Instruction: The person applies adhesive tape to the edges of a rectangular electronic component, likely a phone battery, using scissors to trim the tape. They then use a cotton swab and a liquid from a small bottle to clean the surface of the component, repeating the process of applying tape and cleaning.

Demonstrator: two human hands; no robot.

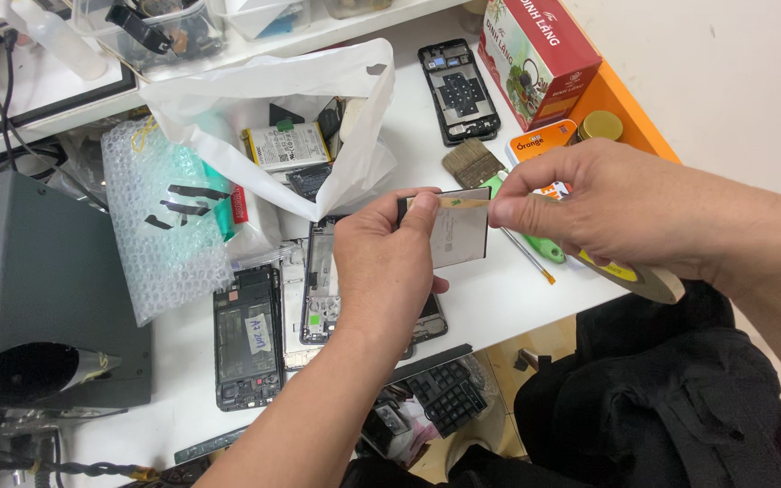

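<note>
At frame centre, the left hand [384,262] grips a flat phone battery [459,237]; the right hand [607,208] pinches tape at its top edge. Upper left, a white plastic bag [354,99] holds another battery [286,146].

A white work table [499,298] with an orange edge [630,108] fills the view under even light. A pale wall [734,63] is at right, and a white shelf [65,99] runs behind.

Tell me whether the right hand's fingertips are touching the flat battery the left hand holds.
Touching. The head view shows the right hand pinching the top edge of the flat battery, with no gap, while the left hand grips its left side.
</note>
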